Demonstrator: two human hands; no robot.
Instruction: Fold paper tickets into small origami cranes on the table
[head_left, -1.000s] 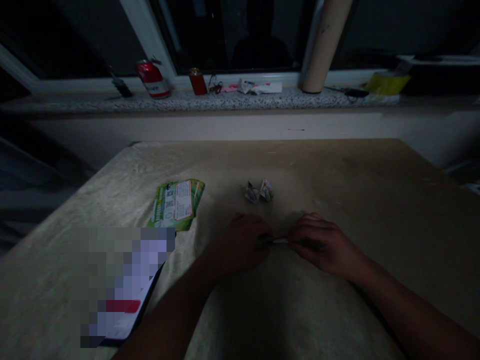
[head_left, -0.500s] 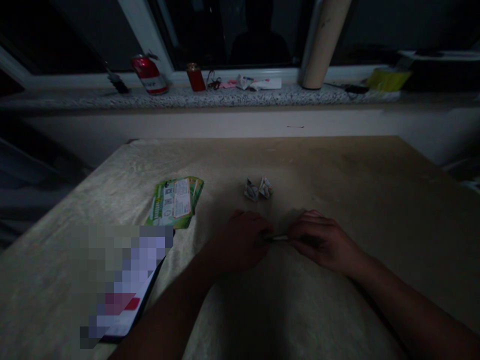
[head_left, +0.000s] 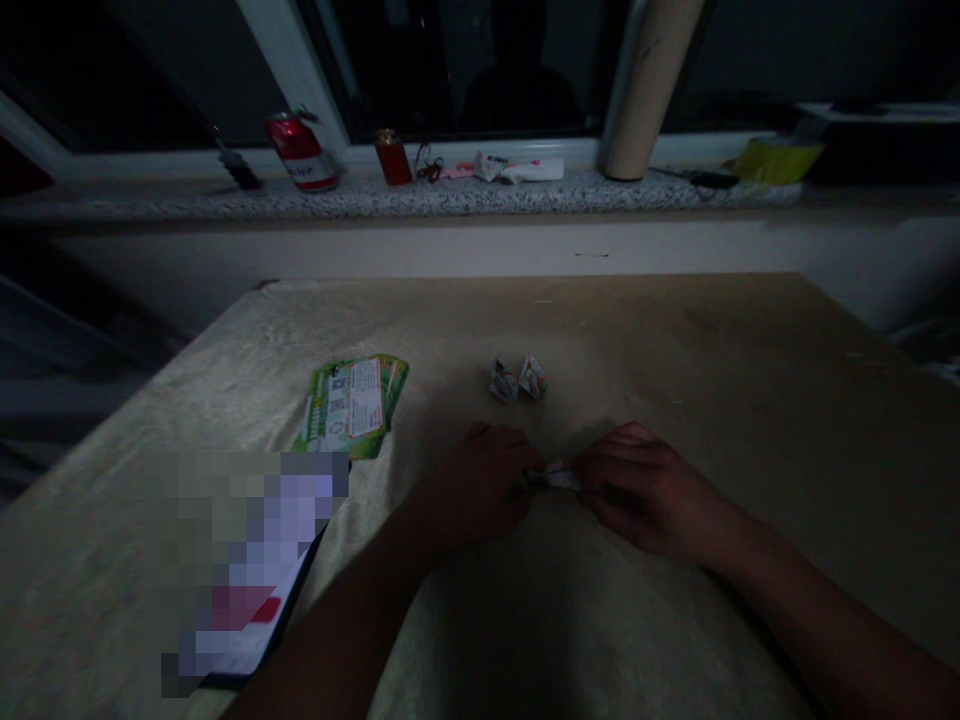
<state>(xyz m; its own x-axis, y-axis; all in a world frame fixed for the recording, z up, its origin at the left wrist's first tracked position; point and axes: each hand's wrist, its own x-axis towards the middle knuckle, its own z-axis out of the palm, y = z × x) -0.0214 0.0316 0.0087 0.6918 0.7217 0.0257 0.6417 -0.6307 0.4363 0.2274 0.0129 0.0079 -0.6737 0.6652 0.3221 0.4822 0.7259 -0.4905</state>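
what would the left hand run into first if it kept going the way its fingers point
The left hand points right, at the small folded paper pinched between both hands; just behind that, likely the right hand.

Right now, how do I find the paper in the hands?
Start at the beige table. At its near middle, the left hand and right hand pinch the paper piece between them. Unlike the two folded pieces beyond, it is held, not lying free.

both hands pinching paper strip (head_left: 553,476), table (head_left: 750,380)
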